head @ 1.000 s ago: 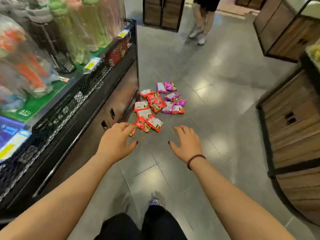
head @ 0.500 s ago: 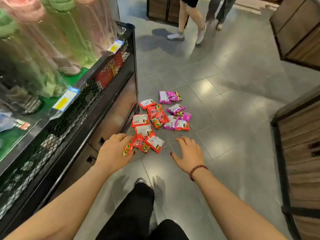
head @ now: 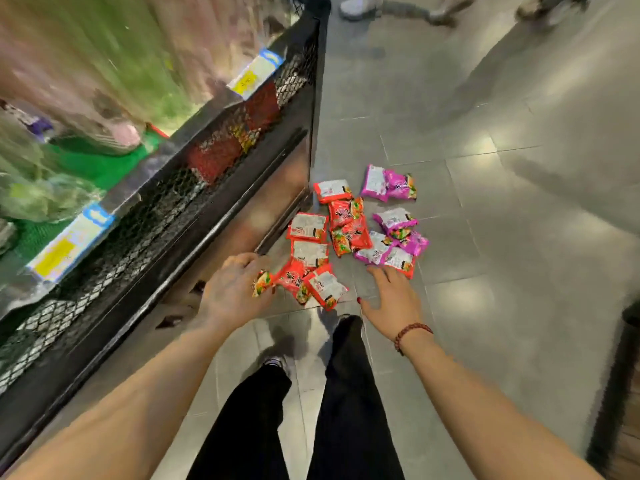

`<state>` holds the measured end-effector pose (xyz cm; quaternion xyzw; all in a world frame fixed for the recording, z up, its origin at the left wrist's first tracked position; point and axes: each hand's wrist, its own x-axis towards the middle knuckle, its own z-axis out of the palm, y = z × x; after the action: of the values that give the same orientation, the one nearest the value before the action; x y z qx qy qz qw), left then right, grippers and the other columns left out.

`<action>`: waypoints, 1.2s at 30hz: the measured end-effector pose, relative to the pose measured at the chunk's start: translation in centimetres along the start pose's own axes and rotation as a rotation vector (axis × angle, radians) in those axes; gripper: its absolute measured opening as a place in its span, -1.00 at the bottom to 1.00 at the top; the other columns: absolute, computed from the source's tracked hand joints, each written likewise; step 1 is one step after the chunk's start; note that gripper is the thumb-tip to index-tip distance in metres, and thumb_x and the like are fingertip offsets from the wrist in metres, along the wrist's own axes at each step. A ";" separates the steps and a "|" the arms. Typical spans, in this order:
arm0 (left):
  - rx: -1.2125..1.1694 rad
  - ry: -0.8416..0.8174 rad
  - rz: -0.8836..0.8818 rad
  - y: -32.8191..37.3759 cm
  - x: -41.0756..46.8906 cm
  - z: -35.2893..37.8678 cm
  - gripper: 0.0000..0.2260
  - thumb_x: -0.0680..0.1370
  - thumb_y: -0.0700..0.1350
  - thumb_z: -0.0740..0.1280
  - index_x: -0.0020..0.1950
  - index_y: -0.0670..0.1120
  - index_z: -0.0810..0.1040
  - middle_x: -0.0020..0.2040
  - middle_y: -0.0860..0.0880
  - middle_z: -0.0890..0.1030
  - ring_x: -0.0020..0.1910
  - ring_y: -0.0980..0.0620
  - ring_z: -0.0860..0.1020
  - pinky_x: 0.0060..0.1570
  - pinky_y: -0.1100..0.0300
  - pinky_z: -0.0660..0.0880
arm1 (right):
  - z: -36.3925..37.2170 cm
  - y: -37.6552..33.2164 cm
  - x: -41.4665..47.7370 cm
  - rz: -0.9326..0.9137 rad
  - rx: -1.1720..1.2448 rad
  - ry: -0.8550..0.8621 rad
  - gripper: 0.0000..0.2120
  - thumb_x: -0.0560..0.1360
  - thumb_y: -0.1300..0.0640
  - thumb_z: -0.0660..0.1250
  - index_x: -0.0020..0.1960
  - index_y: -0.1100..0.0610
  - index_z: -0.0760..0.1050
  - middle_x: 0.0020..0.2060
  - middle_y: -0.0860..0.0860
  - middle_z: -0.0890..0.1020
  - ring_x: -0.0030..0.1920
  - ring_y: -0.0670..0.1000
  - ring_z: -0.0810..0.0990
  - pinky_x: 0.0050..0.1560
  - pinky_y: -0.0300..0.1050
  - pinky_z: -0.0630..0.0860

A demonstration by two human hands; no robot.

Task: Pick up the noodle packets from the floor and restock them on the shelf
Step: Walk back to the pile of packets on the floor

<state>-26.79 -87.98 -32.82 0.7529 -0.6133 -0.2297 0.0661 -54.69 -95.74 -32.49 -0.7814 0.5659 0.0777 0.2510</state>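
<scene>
Both hands have neared the grey tiled floor point(head: 519, 271). Grip unclear where left hand point(head: 235, 289) curls against a red plastic noodle packet point(head: 262, 283); right hand point(head: 393, 299), grip released. At twelve o'clock red and pink packets point(head: 346, 233) lie heaped: scoop several together.

Yellow-and-blue price tags point(head: 255, 73) hang at eleven and nine o'clock, beside a green liner point(head: 100, 168). At twelve, a passer-by's white shoe point(head: 356, 6) shows blurred. A dark wooden cabinet point(head: 620, 393) stands at four, and black trousers point(head: 353, 393) at six.
</scene>
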 end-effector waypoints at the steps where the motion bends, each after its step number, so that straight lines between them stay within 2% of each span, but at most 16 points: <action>1: -0.019 0.017 -0.060 0.0 0.8 0.8 -0.55 0.45 0.15 0.28 0.31 0.06 0.52 0.23 0.01 0.54 0.22 -0.10 0.50 0.14 0.00 0.51 | 0.1 0.8 1.7 -0.018 0.009 -0.028 -0.41 0.49 -0.01 0.37 0.46 0.11 0.30 0.32 0.10 0.42 0.33 0.14 0.38 0.31 -0.01 0.35; 3: -0.074 0.065 -0.158 0.4 2.3 2.8 -0.58 0.46 0.12 0.31 0.31 0.07 0.51 0.24 0.00 0.55 0.23 -0.13 0.50 0.16 -0.01 0.49 | 0.4 2.6 5.3 -0.040 0.014 -0.082 -0.39 0.49 0.01 0.37 0.48 0.11 0.29 0.33 0.13 0.41 0.34 0.15 0.36 0.34 0.00 0.33; 6: -0.104 0.042 -0.275 0.3 4.9 7.7 -0.50 0.45 0.15 0.27 0.37 0.02 0.49 0.31 -0.05 0.53 0.28 -0.16 0.48 0.21 0.01 0.43 | 2.7 5.2 10.6 -0.083 0.028 -0.131 -0.38 0.46 0.03 0.40 0.47 0.09 0.31 0.30 0.14 0.44 0.32 0.16 0.38 0.32 0.02 0.35; 8: -0.201 0.060 -0.331 -0.4 6.7 12.3 -0.41 0.40 0.21 0.22 0.34 -0.04 0.53 0.30 -0.12 0.53 0.29 -0.18 0.49 0.24 -0.05 0.47 | 5.7 7.0 14.0 -0.084 0.056 -0.163 -0.38 0.44 0.06 0.43 0.45 0.09 0.35 0.26 0.17 0.47 0.28 0.19 0.41 0.29 0.02 0.39; 10: -0.268 0.071 -0.384 -1.6 8.5 17.6 -0.37 0.36 0.23 0.25 0.35 -0.04 0.53 0.31 -0.15 0.52 0.30 -0.18 0.49 0.18 -0.12 0.51 | 9.7 8.9 17.1 -0.093 0.054 -0.199 -0.41 0.43 0.07 0.44 0.42 0.09 0.38 0.24 0.16 0.47 0.26 0.19 0.43 0.22 -0.06 0.37; 14: -0.403 -0.028 -0.522 -4.9 12.6 27.9 -0.28 0.36 0.21 0.35 0.50 0.05 0.33 0.48 -0.10 0.31 0.47 -0.08 0.28 0.36 0.05 0.34 | 18.7 12.0 22.9 -0.100 0.055 -0.294 -0.40 0.45 0.08 0.41 0.45 0.02 0.31 0.31 0.11 0.39 0.30 0.15 0.38 0.22 -0.11 0.35; 16: -0.501 -0.027 -0.583 -6.6 14.4 32.7 -0.27 0.40 0.12 0.46 0.52 0.11 0.27 0.52 -0.08 0.24 0.49 -0.07 0.24 0.41 0.04 0.30 | 23.4 13.2 25.6 -0.087 0.074 -0.322 -0.36 0.46 0.09 0.41 0.48 -0.03 0.26 0.32 0.10 0.36 0.31 0.15 0.37 0.26 -0.09 0.34; 18: -0.613 0.009 -0.681 -8.5 15.9 37.3 -0.26 0.39 0.09 0.49 0.51 0.16 0.26 0.48 -0.05 0.29 0.45 -0.06 0.30 0.39 0.00 0.34 | 28.1 14.2 27.9 -0.089 0.083 -0.342 -0.31 0.44 0.06 0.43 0.50 -0.06 0.24 0.34 0.10 0.37 0.32 0.16 0.38 0.31 -0.02 0.36; 20: -0.709 0.028 -0.753 -10.4 16.9 41.4 -0.21 0.30 0.21 0.43 0.50 0.14 0.29 0.44 -0.01 0.37 0.41 -0.03 0.34 0.38 0.00 0.34 | 32.5 15.1 30.0 -0.081 0.090 -0.376 -0.25 0.39 0.02 0.48 0.50 -0.05 0.22 0.35 0.10 0.36 0.33 0.16 0.38 0.33 0.01 0.38; 22: -0.775 0.007 -0.769 -12.1 17.6 45.1 -0.12 0.24 0.26 0.46 0.51 0.12 0.27 0.47 0.03 0.36 0.44 0.01 0.32 0.41 0.01 0.31 | 36.8 16.2 32.0 -0.074 0.094 -0.384 -0.18 0.33 -0.01 0.51 0.50 -0.08 0.21 0.36 0.13 0.34 0.35 0.18 0.38 0.33 0.02 0.40; 24: -0.866 -0.004 -0.770 -13.5 18.0 48.2 -0.17 0.33 0.10 0.56 0.53 0.07 0.26 0.49 0.08 0.32 0.46 0.05 0.28 0.41 0.09 0.26 | 40.5 17.2 33.8 -0.074 0.138 -0.397 -0.11 0.30 -0.03 0.54 0.50 -0.14 0.17 0.44 0.13 0.26 0.42 0.19 0.32 0.39 0.02 0.36; 27: -0.967 0.044 -0.735 -14.9 19.1 52.0 -0.28 0.42 -0.12 0.52 0.51 0.03 0.28 0.38 0.17 0.31 0.39 0.16 0.25 0.44 0.10 0.23 | 44.7 18.6 35.6 -0.118 0.117 -0.443 -0.02 0.27 -0.03 0.60 0.54 -0.12 0.12 0.49 0.17 0.16 0.47 0.21 0.21 0.44 0.02 0.25; 30: -0.982 0.081 -0.709 -15.9 20.3 55.2 -0.27 0.44 -0.19 0.52 0.51 0.04 0.25 0.39 0.17 0.32 0.40 0.16 0.30 0.42 0.18 0.30 | 47.3 19.4 36.2 -0.202 0.088 -0.401 0.07 0.17 -0.05 0.64 0.54 -0.12 0.15 0.48 0.24 0.18 0.41 0.30 0.30 0.40 0.13 0.34; 31: -1.010 0.085 -0.707 -15.9 20.7 55.9 -0.25 0.45 -0.22 0.50 0.54 0.04 0.21 0.43 0.13 0.30 0.42 0.14 0.30 0.40 0.21 0.33 | 48.1 19.8 36.2 -0.210 0.109 -0.401 0.07 0.17 -0.03 0.65 0.54 -0.10 0.15 0.47 0.24 0.19 0.40 0.30 0.31 0.40 0.11 0.34; 33: -1.037 0.113 -0.668 -15.8 21.5 57.1 -0.22 0.48 -0.23 0.47 0.57 0.08 0.12 0.51 0.05 0.25 0.46 0.08 0.29 0.41 0.13 0.34 | 48.8 20.2 36.2 -0.215 0.140 -0.389 0.05 0.21 -0.01 0.64 0.54 -0.09 0.14 0.44 0.24 0.24 0.40 0.28 0.30 0.38 0.06 0.30; 36: -1.013 0.184 -0.637 -15.8 22.1 58.1 -0.24 0.48 -0.23 0.44 0.56 0.12 0.14 0.49 0.06 0.28 0.45 0.08 0.31 0.41 0.10 0.35 | 49.1 20.1 35.6 -0.154 0.190 -0.371 -0.03 0.30 0.01 0.60 0.54 -0.17 0.11 0.31 0.17 0.34 0.34 0.22 0.33 0.33 -0.01 0.31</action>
<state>-34.38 -94.65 -96.14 0.7910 -0.1637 -0.4356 0.3972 -52.90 -106.92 -95.38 -0.7676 0.4533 0.1470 0.4286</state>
